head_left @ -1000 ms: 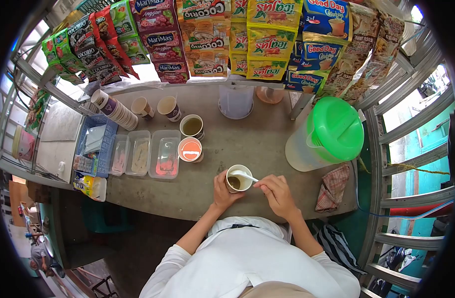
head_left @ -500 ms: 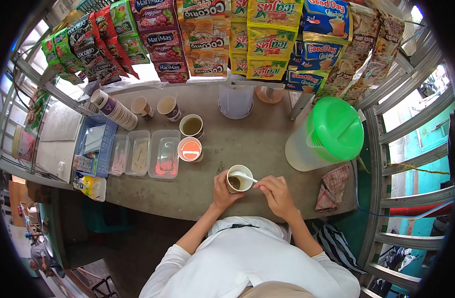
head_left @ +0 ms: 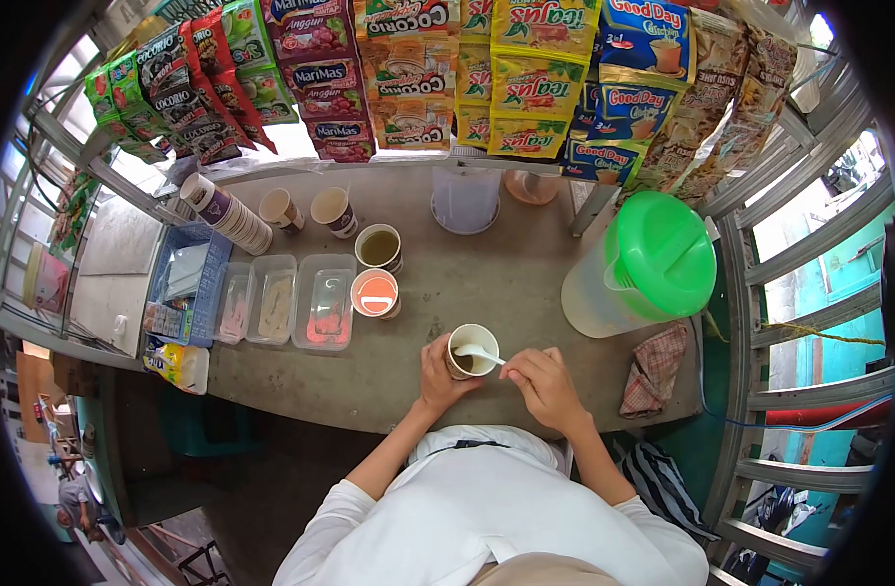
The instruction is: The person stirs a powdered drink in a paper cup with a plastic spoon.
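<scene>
A paper cup [head_left: 474, 337] with some brownish-green liquid in it stands near the table's front edge. My left hand [head_left: 442, 376] is wrapped round its left side. In my right hand [head_left: 540, 379] I pinch the handle of a white plastic spoon [head_left: 479, 351], whose bowl is inside the cup, at the liquid. Farther back and to the left are a cup with an orange-red lid [head_left: 375, 293] and an uncovered cup of greenish drink [head_left: 378, 247].
Left are plastic tubs [head_left: 324, 303], a blue basket [head_left: 186, 278] and stacked cups [head_left: 225, 213]. A green-lidded pitcher [head_left: 638, 266] and a checked cloth [head_left: 654, 369] stand and lie at the right. Drink sachets [head_left: 535, 78] hang across the back.
The spoon has shifted slightly within the cup, its bowl now lower and closer to the liquid. Both hands remain nearly where they were.
</scene>
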Motion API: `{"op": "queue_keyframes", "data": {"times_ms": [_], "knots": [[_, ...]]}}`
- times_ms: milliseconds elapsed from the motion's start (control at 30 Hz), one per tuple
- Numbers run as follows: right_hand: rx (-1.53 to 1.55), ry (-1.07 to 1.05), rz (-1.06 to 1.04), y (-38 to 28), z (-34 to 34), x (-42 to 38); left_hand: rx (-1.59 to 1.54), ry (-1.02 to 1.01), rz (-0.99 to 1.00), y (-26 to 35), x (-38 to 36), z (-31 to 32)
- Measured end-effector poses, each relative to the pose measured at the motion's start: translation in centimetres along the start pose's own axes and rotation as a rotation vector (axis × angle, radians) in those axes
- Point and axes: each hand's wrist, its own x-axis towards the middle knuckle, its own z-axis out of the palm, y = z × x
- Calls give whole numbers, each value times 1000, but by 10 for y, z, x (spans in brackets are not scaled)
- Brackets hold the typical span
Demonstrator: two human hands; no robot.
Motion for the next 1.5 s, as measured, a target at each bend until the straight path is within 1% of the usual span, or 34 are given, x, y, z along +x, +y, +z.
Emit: {"op": "queue_keyframes", "data": {"times_ms": [100, 200, 300, 400, 500, 600, 700, 800, 900, 1000, 1100, 1200, 1300, 1400, 1500], "knots": [[55, -15, 12, -3, -1, 0, -3, -1, 4, 0, 0, 0], [56, 64, 1, -6, 1, 1, -2, -6, 5, 0, 0, -1], [-9, -28, 4, -1, -1, 0, 9, -4, 37, 0, 1, -1], [60, -6, 13, -3, -1, -1, 12, -1, 56, 0, 2, -2], [26, 71, -7, -5, -1, 0, 12, -11, 56, 1, 2, -2], [-15, -29, 2, -3, -4, 0, 9, -10, 67, 0, 2, -2], [60, 40, 17, -8, -3, 0, 12, -9, 71, -1, 2, -2], [-35, 19, 4, -5, -3, 0, 10, -11, 78, 0, 2, -1], [50, -20, 42, -4, -3, -2, 13, -14, 85, 0, 3, -2], [-22, 54, 18, -4, -1, -1, 14, -14, 95, 2, 4, -4], [7, -52, 34, -2, -3, -1, 15, -5, 128, 7, 8, -5], [9, 51, 22, -5, 0, -1, 26, 2, 144, 11, 12, -7], [-72, 14, 5, -5, -2, 0, 10, 10, 153, 11, 13, -6], [-8, -28, 30, -7, -4, 0, -17, 22, 149, 2, 7, 1], [-52, 37, 15, -10, -3, 1, -38, 14, 122, 0, 6, 2]]}}
